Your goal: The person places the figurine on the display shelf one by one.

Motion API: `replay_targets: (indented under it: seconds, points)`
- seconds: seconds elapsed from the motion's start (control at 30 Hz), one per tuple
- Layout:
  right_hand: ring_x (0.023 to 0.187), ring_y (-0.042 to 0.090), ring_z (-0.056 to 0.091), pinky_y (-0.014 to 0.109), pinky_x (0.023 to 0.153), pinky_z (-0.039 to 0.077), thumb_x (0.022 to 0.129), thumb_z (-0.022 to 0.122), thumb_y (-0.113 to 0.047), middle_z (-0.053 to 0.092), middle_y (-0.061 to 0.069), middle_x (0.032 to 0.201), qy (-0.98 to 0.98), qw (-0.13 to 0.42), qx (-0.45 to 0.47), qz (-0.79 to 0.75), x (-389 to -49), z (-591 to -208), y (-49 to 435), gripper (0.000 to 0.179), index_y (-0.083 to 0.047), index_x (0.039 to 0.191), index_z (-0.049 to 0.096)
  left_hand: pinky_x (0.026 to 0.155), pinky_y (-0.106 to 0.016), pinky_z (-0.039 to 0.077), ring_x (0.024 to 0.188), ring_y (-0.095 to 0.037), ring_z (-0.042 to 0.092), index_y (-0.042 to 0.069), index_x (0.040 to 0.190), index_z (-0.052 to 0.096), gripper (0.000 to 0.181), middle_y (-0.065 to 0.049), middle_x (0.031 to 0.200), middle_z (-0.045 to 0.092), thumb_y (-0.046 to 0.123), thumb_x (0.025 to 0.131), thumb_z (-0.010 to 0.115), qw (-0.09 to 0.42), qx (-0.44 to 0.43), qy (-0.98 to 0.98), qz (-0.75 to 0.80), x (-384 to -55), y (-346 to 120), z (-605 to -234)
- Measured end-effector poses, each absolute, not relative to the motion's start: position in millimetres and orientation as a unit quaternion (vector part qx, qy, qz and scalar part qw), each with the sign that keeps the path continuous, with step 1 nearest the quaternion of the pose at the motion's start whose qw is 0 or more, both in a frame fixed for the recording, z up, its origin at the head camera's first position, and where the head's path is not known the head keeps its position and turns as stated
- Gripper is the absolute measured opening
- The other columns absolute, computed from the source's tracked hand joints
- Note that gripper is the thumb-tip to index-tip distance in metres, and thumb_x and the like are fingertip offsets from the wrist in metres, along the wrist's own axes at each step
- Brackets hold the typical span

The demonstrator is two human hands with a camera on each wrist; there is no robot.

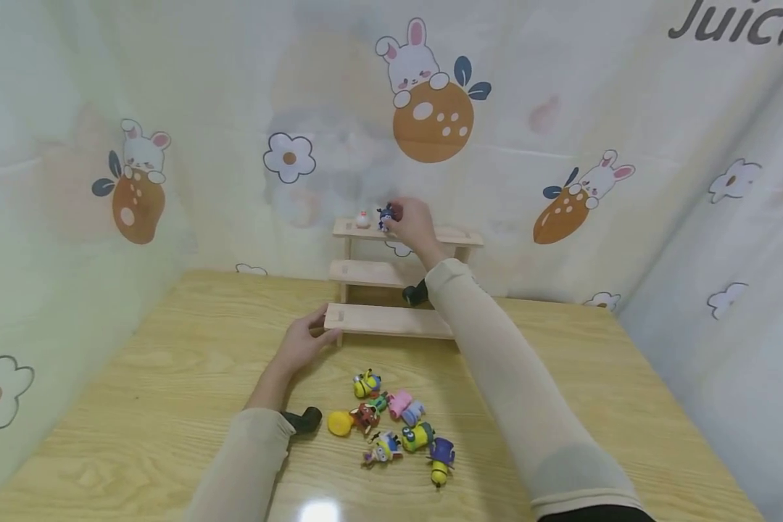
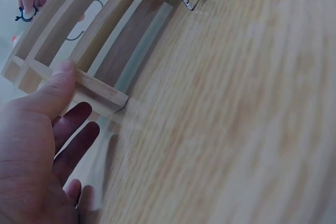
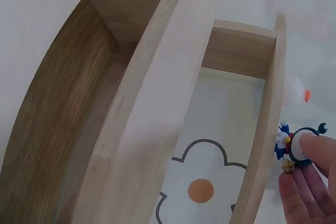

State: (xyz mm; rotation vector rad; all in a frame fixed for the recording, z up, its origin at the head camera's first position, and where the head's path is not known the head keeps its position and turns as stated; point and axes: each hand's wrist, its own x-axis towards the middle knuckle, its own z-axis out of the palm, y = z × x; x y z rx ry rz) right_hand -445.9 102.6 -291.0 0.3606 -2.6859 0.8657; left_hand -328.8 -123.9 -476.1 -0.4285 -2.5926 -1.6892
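A three-step wooden shelf rack stands near the back of the table. At its top step my right hand pinches a small dark blue and white figurine between thumb and fingers. The right wrist view has that toy upright at the edge of the top board, my thumb across its face. Left of it on the same board sits a small white figurine with an orange-red detail. My left hand holds the left end of the lowest step, thumb at the front edge; its index finger is mostly hidden.
Several toy figurines lie in a cluster before the rack, among them a yellow-and-blue one, a pink one and a purple-and-yellow one. A round yellow piece lies at their left. A printed curtain hangs behind the table.
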Motion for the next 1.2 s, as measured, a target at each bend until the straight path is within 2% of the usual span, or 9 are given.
replay_targets:
  seconds: [0.3, 0.77, 1.2]
  points:
    - [0.108, 0.027, 0.060, 0.036, 0.098, 0.048, 0.088, 0.066, -0.011, 0.064, 0.017, 0.119, -0.932, 0.154, 0.121, 0.305, -449.0, -291.9, 100.1, 0.044, 0.000, 0.130, 0.056, 0.106, -0.045, 0.040, 0.123, -0.034, 0.054, 0.006, 0.148, 0.031, 0.074, -0.019, 0.131, 0.057, 0.032, 0.089, 0.067, 0.011, -0.132, -0.835, -0.533, -330.4, -123.1, -474.8]
    - [0.116, 0.026, 0.058, 0.036, 0.103, 0.044, 0.091, 0.064, -0.016, 0.061, 0.015, 0.126, -0.934, 0.134, 0.108, 0.312, -450.5, -294.7, 100.5, 0.046, -0.002, 0.133, 0.053, 0.107, -0.045, 0.040, 0.122, -0.033, 0.055, 0.008, 0.148, 0.031, 0.074, -0.018, 0.131, 0.058, 0.033, 0.088, 0.067, 0.015, -0.135, -0.834, -0.536, -330.2, -123.1, -477.6]
    - [0.111, 0.025, 0.061, 0.035, 0.097, 0.048, 0.092, 0.061, -0.015, 0.060, 0.014, 0.129, -0.928, 0.137, 0.120, 0.324, -454.0, -300.9, 100.3, 0.043, -0.003, 0.133, 0.054, 0.105, -0.045, 0.041, 0.123, -0.033, 0.054, 0.009, 0.148, 0.033, 0.073, -0.018, 0.130, 0.059, 0.033, 0.088, 0.068, 0.012, -0.129, -0.833, -0.538, -330.3, -124.1, -476.8]
